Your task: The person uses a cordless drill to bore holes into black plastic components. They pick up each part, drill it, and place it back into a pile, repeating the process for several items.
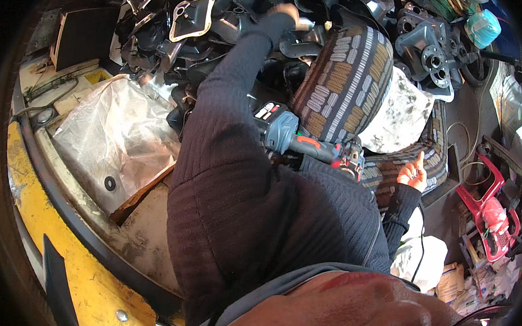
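My left hand (285,11) reaches into black parts (179,26) beyond the seat (344,78); finger state unclear. Right hand (414,172), fingers apart, steadies the seat; keep it braced.

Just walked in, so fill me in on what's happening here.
A person in a dark ribbed sweater leans over a patterned vehicle seat. The left hand reaches far forward into a heap of black metal and plastic parts; whether it grasps anything cannot be told. The right hand rests open on the seat cushion, fingers raised. A blue cordless power tool with a red grip lies between the arms, held by neither hand.
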`<act>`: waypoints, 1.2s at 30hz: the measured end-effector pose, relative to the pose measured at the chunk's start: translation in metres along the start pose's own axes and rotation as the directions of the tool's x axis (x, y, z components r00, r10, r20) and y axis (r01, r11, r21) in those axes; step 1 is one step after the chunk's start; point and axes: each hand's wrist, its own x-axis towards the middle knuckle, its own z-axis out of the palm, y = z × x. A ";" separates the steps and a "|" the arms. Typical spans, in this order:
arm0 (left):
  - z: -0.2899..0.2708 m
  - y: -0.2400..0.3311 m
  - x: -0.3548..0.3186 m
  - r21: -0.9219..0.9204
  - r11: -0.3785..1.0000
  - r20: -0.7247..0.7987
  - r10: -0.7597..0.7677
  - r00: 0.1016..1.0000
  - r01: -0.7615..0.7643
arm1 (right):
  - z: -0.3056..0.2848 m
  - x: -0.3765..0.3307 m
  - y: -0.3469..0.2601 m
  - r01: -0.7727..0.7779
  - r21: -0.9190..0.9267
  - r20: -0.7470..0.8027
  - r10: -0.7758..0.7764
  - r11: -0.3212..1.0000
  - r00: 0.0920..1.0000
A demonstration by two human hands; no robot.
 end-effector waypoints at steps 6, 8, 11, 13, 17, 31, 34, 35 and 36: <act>0.123 0.017 -0.034 0.400 0.915 -0.115 0.107 0.988 -0.052 | 0.003 0.007 -0.010 -0.037 -0.052 -0.068 0.033 0.998 0.997; 0.105 0.007 -0.026 0.371 0.927 -0.148 0.124 0.981 -0.061 | 0.004 0.003 -0.015 0.000 -0.114 -0.081 -0.009 0.994 0.997; 0.055 -0.024 -0.028 0.218 0.975 -0.300 0.104 0.948 -0.038 | 0.001 -0.006 -0.018 0.030 -0.115 -0.078 -0.039 0.993 0.996; 0.018 -0.049 -0.039 -0.164 0.986 -0.304 -0.013 0.953 -0.039 | -0.004 -0.010 -0.016 0.042 -0.112 -0.085 -0.051 0.993 0.995; -0.036 -0.084 -0.055 -0.438 0.837 -0.482 0.088 0.872 -0.327 | -0.012 -0.009 -0.014 0.076 -0.138 -0.137 -0.095 0.988 0.986; -0.023 0.006 0.102 -0.653 -0.628 0.050 -0.593 0.804 -0.422 | -0.024 -0.002 -0.019 0.077 -0.077 -0.023 -0.079 0.994 0.997; -0.003 0.003 0.105 -0.785 -0.600 0.278 -0.559 0.781 -0.151 | -0.026 -0.001 -0.021 0.058 -0.098 -0.053 -0.064 0.993 0.997; 0.003 -0.001 0.101 -0.863 -0.500 0.271 -0.582 0.766 -0.075 | -0.026 -0.001 -0.022 0.067 -0.095 -0.095 -0.076 0.993 0.993; 0.009 -0.008 0.095 -0.920 -0.391 0.262 -0.601 0.755 0.008 | -0.026 0.000 -0.023 0.054 -0.101 -0.066 -0.060 0.993 0.996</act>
